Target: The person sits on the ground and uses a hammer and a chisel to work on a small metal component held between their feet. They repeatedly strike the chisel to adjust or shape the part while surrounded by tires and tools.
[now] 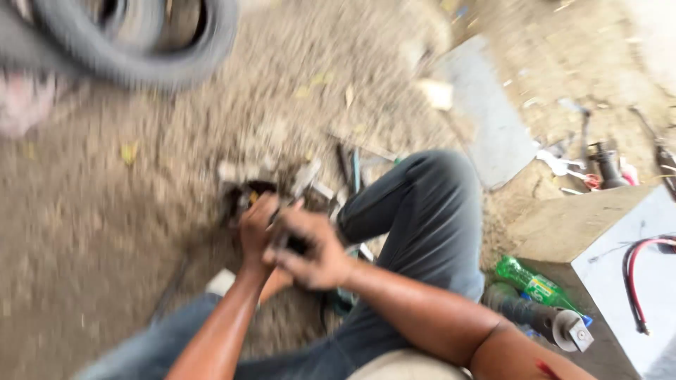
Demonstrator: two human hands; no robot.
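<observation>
The picture is blurred by motion. My left hand (pixel 255 229) and my right hand (pixel 310 246) meet in front of me, just above the dirt ground. Both are closed around a small dark object (pixel 292 243) between them; its kind cannot be made out. Just beyond the hands lies a heap of small metal parts and tools (pixel 282 184) on the ground. My right knee in grey trousers (pixel 422 204) is raised beside the hands.
A tyre (pixel 134 53) lies at the top left. A grey flat slab (pixel 493 119) lies at the upper right, with wrenches and tools (pixel 584 165) beside it. A box-like block (pixel 598 232) with red and black cables, a green bottle (pixel 531 280) and a grinder-like tool (pixel 542 320) are at the right.
</observation>
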